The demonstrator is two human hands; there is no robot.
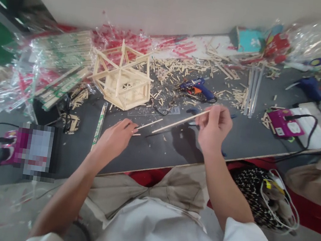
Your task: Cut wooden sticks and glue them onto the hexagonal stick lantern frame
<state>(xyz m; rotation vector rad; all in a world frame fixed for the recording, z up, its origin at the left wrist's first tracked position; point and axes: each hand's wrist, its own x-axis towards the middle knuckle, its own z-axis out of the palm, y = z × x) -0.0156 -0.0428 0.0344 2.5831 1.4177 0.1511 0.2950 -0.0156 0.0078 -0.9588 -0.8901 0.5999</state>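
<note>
Right hand (214, 126) pinches long wooden stick (178, 122), its axis slanting toward left hand (117, 138), whose closed fingertips grip short stick (149, 125) in front of hexagonal stick frame (121, 78).

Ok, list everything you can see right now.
hexagonal stick frame: one, pale wood, back left
long stick: one, pale wood, in right hand
short stick: one, pale wood, at left hand
wrapped chopstick: one, green-white, beside left hand
chopstick packs: several, clear-wrapped, far left
offcuts: many, pale wood, table's back
glue guns: two, blue, centre and far right
glue sticks: few, clear, right of centre
power strips: two, magenta, far left and right
table: one, dark grey, underneath
left hand: one, bare, pinching short stick
right hand: one, bare, holding long stick
</note>
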